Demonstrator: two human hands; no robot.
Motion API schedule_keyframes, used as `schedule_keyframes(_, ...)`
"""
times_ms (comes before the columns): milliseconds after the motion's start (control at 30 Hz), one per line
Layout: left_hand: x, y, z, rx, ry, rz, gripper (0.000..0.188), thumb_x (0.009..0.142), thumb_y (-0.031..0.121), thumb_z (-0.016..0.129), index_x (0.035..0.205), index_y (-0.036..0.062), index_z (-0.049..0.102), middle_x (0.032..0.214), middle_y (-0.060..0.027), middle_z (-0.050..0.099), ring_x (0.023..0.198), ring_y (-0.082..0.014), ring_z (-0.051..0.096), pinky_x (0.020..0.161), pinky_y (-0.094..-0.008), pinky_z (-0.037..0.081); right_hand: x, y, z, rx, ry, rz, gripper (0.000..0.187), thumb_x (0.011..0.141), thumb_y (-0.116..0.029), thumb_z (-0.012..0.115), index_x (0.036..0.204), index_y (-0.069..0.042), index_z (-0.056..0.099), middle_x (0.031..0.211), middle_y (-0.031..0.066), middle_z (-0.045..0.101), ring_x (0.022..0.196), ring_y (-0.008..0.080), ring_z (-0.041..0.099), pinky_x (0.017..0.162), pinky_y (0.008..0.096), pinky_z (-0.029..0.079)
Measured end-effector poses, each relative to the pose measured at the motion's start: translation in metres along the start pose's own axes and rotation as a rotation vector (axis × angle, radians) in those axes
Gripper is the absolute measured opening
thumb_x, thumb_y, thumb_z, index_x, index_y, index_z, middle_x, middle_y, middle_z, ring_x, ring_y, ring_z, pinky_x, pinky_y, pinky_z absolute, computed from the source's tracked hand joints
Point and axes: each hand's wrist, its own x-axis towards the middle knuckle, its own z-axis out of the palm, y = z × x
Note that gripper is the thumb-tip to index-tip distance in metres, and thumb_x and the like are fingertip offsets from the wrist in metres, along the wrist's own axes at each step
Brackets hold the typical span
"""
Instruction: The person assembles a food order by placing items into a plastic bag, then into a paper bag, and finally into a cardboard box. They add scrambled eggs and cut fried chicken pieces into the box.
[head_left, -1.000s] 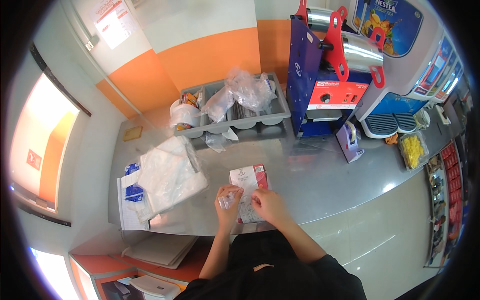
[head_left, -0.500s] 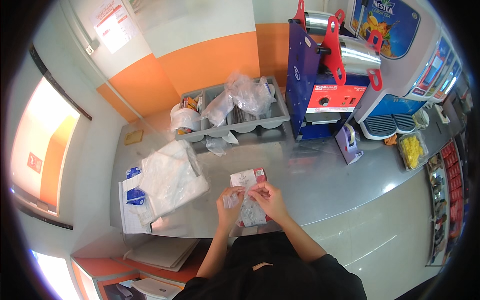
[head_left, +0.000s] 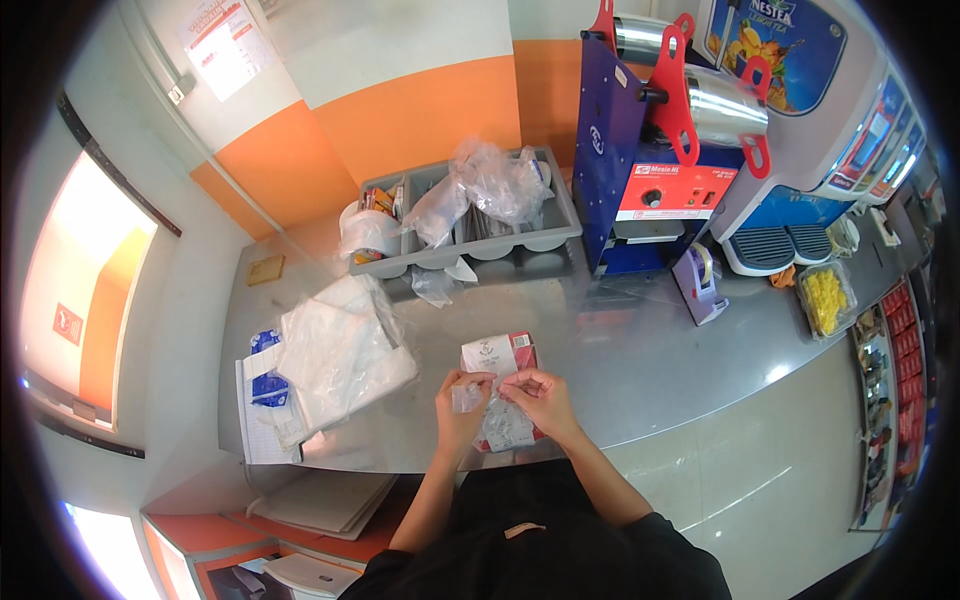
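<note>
- Gripping crumpled clear plastic [head_left: 466, 398] in left hand [head_left: 457, 418], with fingers curled narrow.
- Pinching narrowly with right hand [head_left: 545, 406] just beside left; unable to identify anything between fingertips.
- Noting white-and-red box [head_left: 490, 352] under both hands, on metal counter [head_left: 620, 370].
- Logging white plastic bags [head_left: 345, 350] left of hands, tape dispenser [head_left: 697, 290] beyond right hand.

The metal table [head_left: 620, 350] carried 1 grey tray [head_left: 490, 244] at the rear, 1 stack of white plastic bags [head_left: 345, 345] beside 1 notebook [head_left: 262, 440], 1 red-and-white box [head_left: 490, 356] near the front edge, 1 tape dispenser [head_left: 702, 298], 1 blue machine [head_left: 608, 160] and 1 drinks machine [head_left: 780, 140].
</note>
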Motion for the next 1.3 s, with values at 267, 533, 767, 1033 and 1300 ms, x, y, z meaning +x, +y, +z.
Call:
schedule_keyframes(267, 0.001, 0.001, -0.002, -0.002, -0.046, -0.021, 0.014, 0.08, 0.0, 0.067, 0.092, 0.0056, 0.072, 0.082, -0.0052, 0.058, 0.074, -0.0143, 0.058, 0.067, -0.0272, 0.046, 0.0, 0.002, 0.001, -0.008, 0.005, -0.007, 0.011, 0.087, 0.001, 0.064, 0.097, 0.006, 0.063, 0.094, 0.011, 0.068, 0.089, 0.0144, 0.066, 0.083, 0.0272, 0.053)
schedule_keyframes(533, 0.0, 0.001, 0.0, 0.011, -0.047, -0.005, 0.014, 0.08, 0.0, 0.067, 0.091, 0.0058, 0.072, 0.082, -0.0056, 0.057, 0.074, -0.0154, 0.057, 0.066, -0.0275, 0.045, 0.001, 0.004, 0.0, 0.022, 0.005, -0.008, 0.01, 0.088, 0.001, 0.063, 0.097, 0.006, 0.063, 0.093, 0.0108, 0.068, 0.087, 0.0139, 0.066, 0.081, 0.0265, 0.053)
schedule_keyframes(767, 0.004, 0.001, 0.0, -0.009, -0.064, 0.047, 0.013, 0.08, 0.002, 0.068, 0.093, 0.0052, 0.072, 0.082, -0.0069, 0.06, 0.074, -0.0163, 0.059, 0.067, -0.0275, 0.046, 0.008, 0.003, -0.002, -0.122, 0.058, 0.016, 0.01, 0.087, -0.001, 0.064, 0.095, 0.004, 0.064, 0.091, 0.009, 0.069, 0.082, 0.0125, 0.065, 0.073, 0.0252, 0.054)
schedule_keyframes(1033, 0.0, -0.021, -0.001, -0.095, -0.097, 0.009, 0.02, 0.081, 0.018, 0.073, 0.096, 0.0072, 0.069, 0.098, -0.0135, 0.065, 0.09, -0.0283, 0.064, 0.083, -0.0362, 0.049, 0.02, -0.007, -0.003, -0.791, -0.022, -0.365, 0.007, 0.087, -0.006, 0.06, 0.085, 0.0, 0.06, 0.074, 0.0095, 0.064, 0.069, 0.0185, 0.062, 0.064, 0.0298, 0.048)
schedule_keyframes(1300, -0.013, -0.002, 0.007, -0.049, 0.0, 0.011, 0.016, 0.076, 0.014, 0.065, 0.091, 0.0096, 0.061, 0.103, -0.0071, 0.058, 0.101, -0.0304, 0.057, 0.085, -0.0391, 0.045, 0.033, 0.014, -0.058, -0.546, -0.241, -0.168, 0.02, 0.097, -0.019, 0.053, 0.099, 0.001, 0.054, 0.09, 0.0046, 0.057, 0.081, 0.0141, 0.055, 0.073, 0.0272, 0.045)
